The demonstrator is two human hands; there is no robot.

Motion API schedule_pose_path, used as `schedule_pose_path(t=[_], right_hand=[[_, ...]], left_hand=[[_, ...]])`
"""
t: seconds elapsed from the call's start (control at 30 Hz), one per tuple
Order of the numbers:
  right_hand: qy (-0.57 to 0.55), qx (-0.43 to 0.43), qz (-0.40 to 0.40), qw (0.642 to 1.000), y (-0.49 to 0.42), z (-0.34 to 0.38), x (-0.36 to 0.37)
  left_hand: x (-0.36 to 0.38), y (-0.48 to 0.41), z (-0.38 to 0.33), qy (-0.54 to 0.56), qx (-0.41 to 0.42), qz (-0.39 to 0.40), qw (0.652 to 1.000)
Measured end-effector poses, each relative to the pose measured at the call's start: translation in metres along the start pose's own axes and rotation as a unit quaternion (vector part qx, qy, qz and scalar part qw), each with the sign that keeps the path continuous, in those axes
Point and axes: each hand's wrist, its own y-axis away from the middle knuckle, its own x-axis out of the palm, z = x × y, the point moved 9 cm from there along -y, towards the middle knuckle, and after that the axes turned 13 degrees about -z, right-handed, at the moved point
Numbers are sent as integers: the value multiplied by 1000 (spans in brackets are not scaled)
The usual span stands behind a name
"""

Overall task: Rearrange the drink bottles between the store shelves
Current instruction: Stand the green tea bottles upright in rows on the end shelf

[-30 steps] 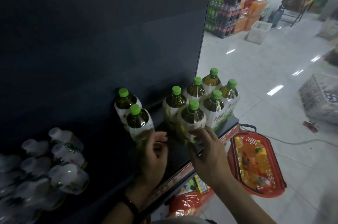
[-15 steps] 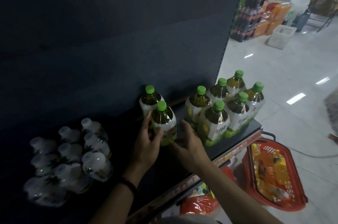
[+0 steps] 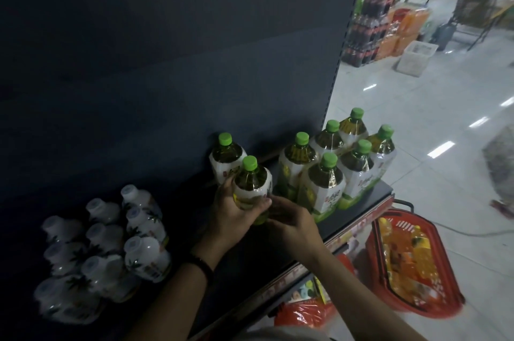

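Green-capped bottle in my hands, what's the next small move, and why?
Probably slide the bottle right against the wrapped pack: left hand and right hand both hold it upright on the shelf, with a gap between them.

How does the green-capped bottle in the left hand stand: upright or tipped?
Upright. The bottle has its cap straight above its body, parallel to the bottles beside it; the left hand grips it.

Red basket (image 3: pixel 442 308) on tiled floor (image 3: pixel 417 118); white crate (image 3: pixel 411 63) far back.
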Motion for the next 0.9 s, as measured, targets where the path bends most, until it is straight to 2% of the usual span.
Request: schedule_pose_path(t=[0.2, 0.33, 0.47, 0.7, 0.9], right_hand=[[35, 13, -8, 999, 8, -14, -3], [27, 32, -12, 999, 6, -20, -9], [36, 38, -3, 999, 7, -21, -8], [68, 29, -26, 997, 7, -26, -17], [65, 25, 18, 997, 3, -24, -13]], left_hand=[[6, -9, 1, -43, -22, 17, 999], [5, -10, -11, -84, 29, -19, 996], [11, -11, -16, -109, 49, -7, 993], [25, -9, -16, -80, 37, -20, 996], [30, -12, -16, -74, 45, -37, 996]])
